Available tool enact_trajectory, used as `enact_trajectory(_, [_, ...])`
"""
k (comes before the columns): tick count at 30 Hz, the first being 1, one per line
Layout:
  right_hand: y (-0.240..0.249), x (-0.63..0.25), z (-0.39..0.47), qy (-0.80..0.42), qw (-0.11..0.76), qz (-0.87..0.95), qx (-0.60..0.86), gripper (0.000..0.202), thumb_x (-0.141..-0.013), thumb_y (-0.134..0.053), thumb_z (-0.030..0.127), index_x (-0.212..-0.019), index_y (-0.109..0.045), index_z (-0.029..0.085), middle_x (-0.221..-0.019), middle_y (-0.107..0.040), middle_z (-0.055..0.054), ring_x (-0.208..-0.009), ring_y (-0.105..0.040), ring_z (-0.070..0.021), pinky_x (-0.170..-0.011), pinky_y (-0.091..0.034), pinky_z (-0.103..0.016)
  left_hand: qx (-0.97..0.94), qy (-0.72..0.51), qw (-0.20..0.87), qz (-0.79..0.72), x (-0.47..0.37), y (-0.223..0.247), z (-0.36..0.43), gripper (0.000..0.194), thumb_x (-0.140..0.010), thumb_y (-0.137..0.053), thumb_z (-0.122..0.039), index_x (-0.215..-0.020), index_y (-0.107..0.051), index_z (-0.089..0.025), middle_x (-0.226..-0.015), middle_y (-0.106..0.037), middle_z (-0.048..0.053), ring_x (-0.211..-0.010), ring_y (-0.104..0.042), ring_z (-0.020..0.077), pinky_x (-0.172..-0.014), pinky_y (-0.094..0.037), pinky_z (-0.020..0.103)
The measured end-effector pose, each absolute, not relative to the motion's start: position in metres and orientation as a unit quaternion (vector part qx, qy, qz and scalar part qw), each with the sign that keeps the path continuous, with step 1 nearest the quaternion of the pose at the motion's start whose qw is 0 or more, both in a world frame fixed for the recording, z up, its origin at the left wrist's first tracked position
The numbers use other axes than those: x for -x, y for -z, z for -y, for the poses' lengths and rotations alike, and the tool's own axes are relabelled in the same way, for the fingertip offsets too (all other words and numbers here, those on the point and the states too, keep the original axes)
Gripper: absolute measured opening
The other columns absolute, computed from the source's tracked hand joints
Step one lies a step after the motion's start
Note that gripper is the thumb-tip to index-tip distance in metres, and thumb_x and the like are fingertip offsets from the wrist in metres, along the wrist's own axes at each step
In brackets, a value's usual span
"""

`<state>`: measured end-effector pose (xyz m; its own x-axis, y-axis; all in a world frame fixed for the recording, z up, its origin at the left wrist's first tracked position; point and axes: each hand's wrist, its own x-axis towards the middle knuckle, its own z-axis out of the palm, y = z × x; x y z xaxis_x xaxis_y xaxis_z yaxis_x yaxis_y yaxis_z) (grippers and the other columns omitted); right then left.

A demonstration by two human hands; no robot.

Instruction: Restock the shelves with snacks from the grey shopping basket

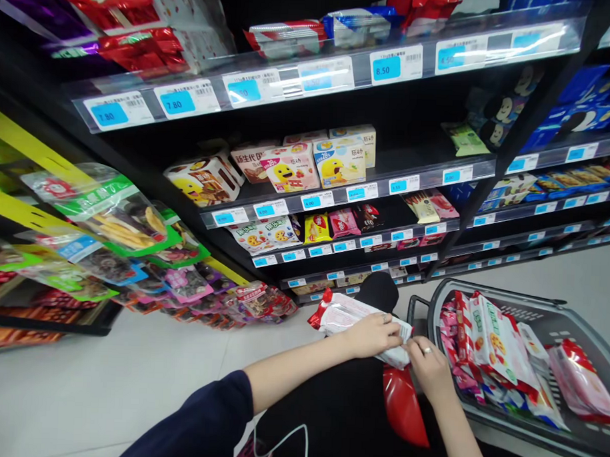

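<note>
A white snack package with red ends (349,315) lies across my lap, tilted down to the right. My left hand (374,335) rests over its right part with the fingers curled round it. At the package's right end, the fingers of my right hand (427,366) pinch its edge. A ring shows on each hand. Below the package, a glossy red object (403,405) sits against my dark clothing. To the right of my right hand is a grey basket (576,328) holding several snack packs, among them a white and red cookie pack (504,339).
Shelves with price tags (361,192) stand in front, bearing small boxes (340,162) and bagged snacks. Hanging snack bags (120,215) stick out at the left beside a yellow strip. Pale floor (180,377) shows at lower left. A white cable (305,438) crosses my lap.
</note>
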<state>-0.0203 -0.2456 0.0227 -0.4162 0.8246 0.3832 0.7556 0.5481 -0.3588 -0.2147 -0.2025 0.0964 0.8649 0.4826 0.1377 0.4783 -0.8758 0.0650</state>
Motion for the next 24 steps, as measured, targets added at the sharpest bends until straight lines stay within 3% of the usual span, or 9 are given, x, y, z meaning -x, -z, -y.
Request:
enact_trajectory(4, [-0.010, 0.015, 0.242, -0.046, 0.231, 0.860, 0.453, 0.020, -0.091, -0.041, 0.020, -0.094, -0.061, 0.019, -0.084, -0.063, -0.008, -0.076, -0.060, -0.0198, -0.069, -0.043, -0.030, -0.959, -0.074, 0.014, -0.272, 0.216, -0.096, 0.205, 0.022, -0.091, -0.039, -0.020, -0.097, -0.060, -0.018, -0.086, -0.056, 0.006, -0.081, -0.050, 0.0161, -0.073, -0.040, 0.028])
enact_trajectory(13, [-0.011, -0.002, 0.236, -0.093, 0.248, 0.881, 0.392, 0.035, -0.088, -0.033, 0.011, -0.113, -0.057, 0.016, -0.099, -0.064, -0.011, -0.093, -0.059, -0.0229, -0.083, -0.045, -0.035, -0.946, -0.082, 0.054, -0.309, 0.216, -0.095, 0.203, 0.024, -0.090, -0.041, -0.019, -0.105, -0.059, -0.020, -0.090, -0.056, 0.005, -0.085, -0.048, 0.0172, -0.076, -0.039, 0.028])
enact_trajectory(19, [-0.009, 0.007, 0.243, -0.019, 0.227, 0.846, 0.482, 0.027, -0.088, -0.039, 0.017, -0.094, -0.065, 0.018, -0.069, -0.060, -0.008, -0.065, -0.056, -0.0200, -0.065, -0.044, -0.032, -0.952, -0.060, 0.029, -0.297, 0.216, -0.095, 0.202, 0.025, -0.091, -0.037, -0.022, -0.104, -0.059, -0.019, -0.088, -0.055, 0.006, -0.084, -0.048, 0.0180, -0.075, -0.038, 0.029])
enact_trajectory(24, [-0.013, 0.009, 0.250, -0.044, 0.238, 0.818, 0.521, 0.025, -0.088, -0.039, 0.018, -0.079, -0.063, 0.019, -0.065, -0.054, -0.007, -0.063, -0.052, -0.0189, -0.064, -0.040, -0.031, -0.964, -0.031, 0.007, -0.264, 0.225, -0.094, 0.205, 0.030, -0.092, -0.034, -0.023, -0.114, -0.054, -0.022, -0.089, -0.055, 0.007, -0.082, -0.048, 0.0193, -0.072, -0.037, 0.032])
